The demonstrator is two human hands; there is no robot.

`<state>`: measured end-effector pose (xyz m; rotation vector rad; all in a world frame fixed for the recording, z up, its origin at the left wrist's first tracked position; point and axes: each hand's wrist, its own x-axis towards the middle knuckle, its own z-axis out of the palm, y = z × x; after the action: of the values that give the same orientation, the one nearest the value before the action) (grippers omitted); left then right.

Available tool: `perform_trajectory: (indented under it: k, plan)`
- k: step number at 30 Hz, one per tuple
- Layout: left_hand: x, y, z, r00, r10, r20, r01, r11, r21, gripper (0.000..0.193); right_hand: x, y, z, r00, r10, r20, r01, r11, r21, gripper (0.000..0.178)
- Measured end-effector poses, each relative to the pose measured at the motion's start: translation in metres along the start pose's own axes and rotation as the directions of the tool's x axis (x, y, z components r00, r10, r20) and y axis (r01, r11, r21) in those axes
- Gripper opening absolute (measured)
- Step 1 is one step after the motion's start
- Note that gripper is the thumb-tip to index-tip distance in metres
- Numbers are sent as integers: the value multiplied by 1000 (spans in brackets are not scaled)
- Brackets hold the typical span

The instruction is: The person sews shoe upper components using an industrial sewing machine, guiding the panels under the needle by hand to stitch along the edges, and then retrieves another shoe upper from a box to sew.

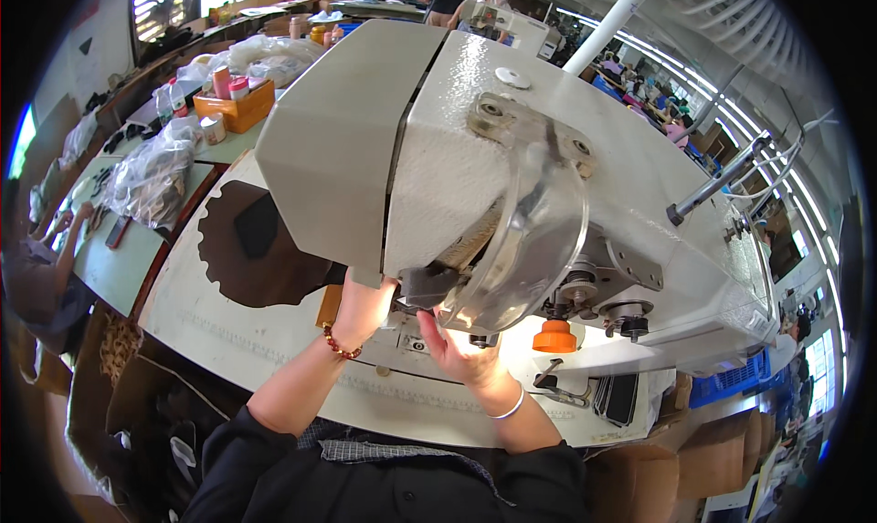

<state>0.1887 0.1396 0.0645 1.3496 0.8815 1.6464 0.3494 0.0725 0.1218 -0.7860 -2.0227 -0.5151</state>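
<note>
A large off-white sewing machine (512,112) fills the middle of the view. Both my hands are beneath its head, near the needle area. My left hand (365,308), with a beaded bracelet at the wrist, reaches under the front cover, which hides its fingers. My right hand (464,351) is on the other side, thumb raised towards a dark folded piece of material (429,285); its other fingers are hidden behind the clear guard (539,240). Beyond my left hand, a brown scalloped-edge panel (242,276) with a darker patch (257,226) lies on the white machine table (196,327).
An orange knob (554,337) hangs beneath the machine arm, right of my right hand. At the left stand an orange box (239,112) with spools and a clear plastic bag (155,176). Cardboard boxes (639,482) are at the lower right. Another person's arm (68,244) rests at the far left.
</note>
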Motion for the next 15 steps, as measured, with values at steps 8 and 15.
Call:
perform_trajectory:
  k: [8,15]
  plan:
    - [-40,39,33,936,-28,-350,-20,991,-132,32,13,-8,-6,997,-5,-72,1,998,-60,27]
    - [-51,43,41,913,131,-386,-73,984,162,47,5,-3,1,994,30,-102,-29,999,15,25]
